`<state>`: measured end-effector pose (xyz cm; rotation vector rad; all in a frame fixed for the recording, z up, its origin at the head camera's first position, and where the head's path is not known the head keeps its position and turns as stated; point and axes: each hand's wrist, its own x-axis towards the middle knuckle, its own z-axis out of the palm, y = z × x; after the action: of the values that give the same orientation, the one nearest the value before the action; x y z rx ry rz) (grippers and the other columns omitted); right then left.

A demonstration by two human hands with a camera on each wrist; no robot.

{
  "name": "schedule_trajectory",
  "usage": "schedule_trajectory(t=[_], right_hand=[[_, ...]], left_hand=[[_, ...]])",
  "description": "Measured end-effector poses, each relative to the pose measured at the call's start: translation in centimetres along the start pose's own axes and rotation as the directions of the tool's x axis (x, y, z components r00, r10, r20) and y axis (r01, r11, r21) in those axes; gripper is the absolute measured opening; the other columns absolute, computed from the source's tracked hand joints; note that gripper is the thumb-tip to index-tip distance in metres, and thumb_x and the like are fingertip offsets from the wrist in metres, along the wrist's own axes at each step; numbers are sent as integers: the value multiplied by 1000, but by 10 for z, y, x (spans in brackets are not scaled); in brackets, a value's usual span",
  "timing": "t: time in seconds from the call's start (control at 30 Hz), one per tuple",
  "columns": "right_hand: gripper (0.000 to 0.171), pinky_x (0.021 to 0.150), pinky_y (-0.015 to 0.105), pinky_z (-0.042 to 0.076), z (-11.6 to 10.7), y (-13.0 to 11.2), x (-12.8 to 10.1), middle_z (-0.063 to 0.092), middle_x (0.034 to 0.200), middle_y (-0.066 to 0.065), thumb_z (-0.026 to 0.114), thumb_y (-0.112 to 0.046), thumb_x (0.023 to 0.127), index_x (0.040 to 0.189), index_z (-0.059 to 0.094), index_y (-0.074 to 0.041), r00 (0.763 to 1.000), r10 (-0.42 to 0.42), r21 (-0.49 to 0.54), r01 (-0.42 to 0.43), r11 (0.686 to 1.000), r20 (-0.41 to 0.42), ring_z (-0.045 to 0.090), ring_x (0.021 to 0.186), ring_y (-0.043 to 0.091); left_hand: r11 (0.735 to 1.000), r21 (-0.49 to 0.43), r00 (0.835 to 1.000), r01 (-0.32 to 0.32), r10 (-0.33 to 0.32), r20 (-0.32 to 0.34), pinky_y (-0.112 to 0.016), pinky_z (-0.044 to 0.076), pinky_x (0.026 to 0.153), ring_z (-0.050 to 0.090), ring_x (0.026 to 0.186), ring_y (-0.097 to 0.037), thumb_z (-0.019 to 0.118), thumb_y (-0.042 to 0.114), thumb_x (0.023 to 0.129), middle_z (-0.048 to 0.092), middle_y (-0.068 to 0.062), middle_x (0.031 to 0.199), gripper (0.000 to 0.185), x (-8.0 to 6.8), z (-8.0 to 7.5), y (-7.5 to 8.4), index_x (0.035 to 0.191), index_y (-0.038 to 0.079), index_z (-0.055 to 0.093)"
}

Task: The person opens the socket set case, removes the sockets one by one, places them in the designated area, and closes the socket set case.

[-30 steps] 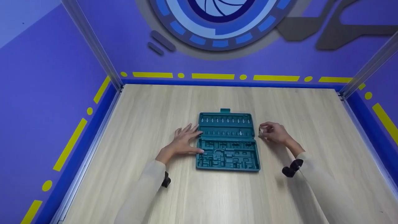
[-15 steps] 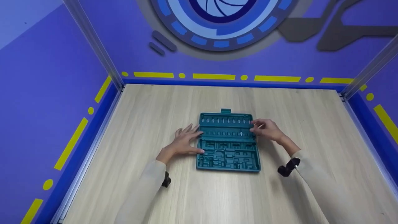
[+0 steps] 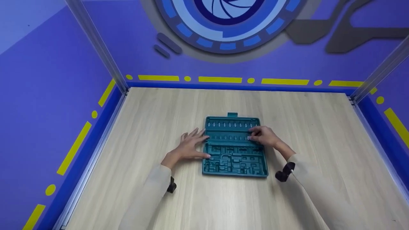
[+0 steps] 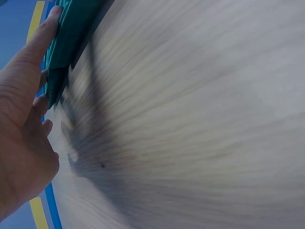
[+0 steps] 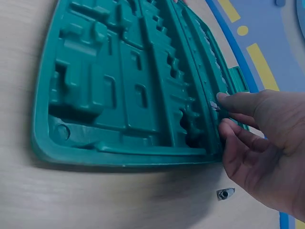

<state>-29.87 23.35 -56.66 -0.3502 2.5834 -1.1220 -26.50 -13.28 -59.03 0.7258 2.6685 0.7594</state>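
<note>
Left hand (image 3: 188,147): flat on the wooden table (image 3: 159,198), fingers straight and spread. Fingertips and thumb tip touching the left edge of the teal tool tray (image 3: 235,159). Left wrist view confirms contact: index finger (image 4: 43,36) laid against the tray side (image 4: 71,38), remaining fingers just below it, nothing gripped.

Right hand (image 3: 264,136): over the right end of the tray, fingers curled toward the middle row of narrow slots. Right wrist view shows thumb and index fingertips (image 5: 228,100) brought together on a small pale bit (image 5: 214,106) at the slot row, just ahead of the fingertips; remaining fingers loosely curved beneath, against the tray's right rim. Exact seating of the bit in the slot: cannot tell.

Tray: lying flat at the table's middle, between the two hands, moulded recesses facing up, latch tab (image 3: 232,114) on the far edge, beyond the right fingertips. Far row holding a line of small pale pieces (image 3: 223,124).

One small metal piece (image 5: 225,193) lying loose on the table, beside the tray's right rim, under the right palm, apart from the fingers.

Black wrist mounts (image 3: 285,172) on both forearms, behind the hands.
</note>
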Motion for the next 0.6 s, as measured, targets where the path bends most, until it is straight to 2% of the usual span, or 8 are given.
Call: schedule_trajectory(t=[0.2, 0.6], right_hand=[[30, 84, 35, 52, 3, 1, -1, 68, 105, 18, 68, -10, 97, 122, 68, 7, 1000, 8, -43, -9, 999, -25, 62, 94, 24], [31, 85, 41, 53, 12, -4, -1, 67, 108, 21, 67, -11, 98, 123, 68, 8, 999, -13, -82, 9, 997, -42, 62, 96, 27]], left_hand=[[1000, -10, 1000, -9, 9, 4, -71, 5, 121, 7, 161, -36, 77, 61, 83, 18, -4, 173, 91, 3, 2, 1, 158, 23, 42], [1000, -21, 1000, 6, -6, -8, -68, 3, 122, 6, 161, -33, 77, 63, 82, 17, -3, 173, 93, 1, 3, -5, 158, 25, 41]])
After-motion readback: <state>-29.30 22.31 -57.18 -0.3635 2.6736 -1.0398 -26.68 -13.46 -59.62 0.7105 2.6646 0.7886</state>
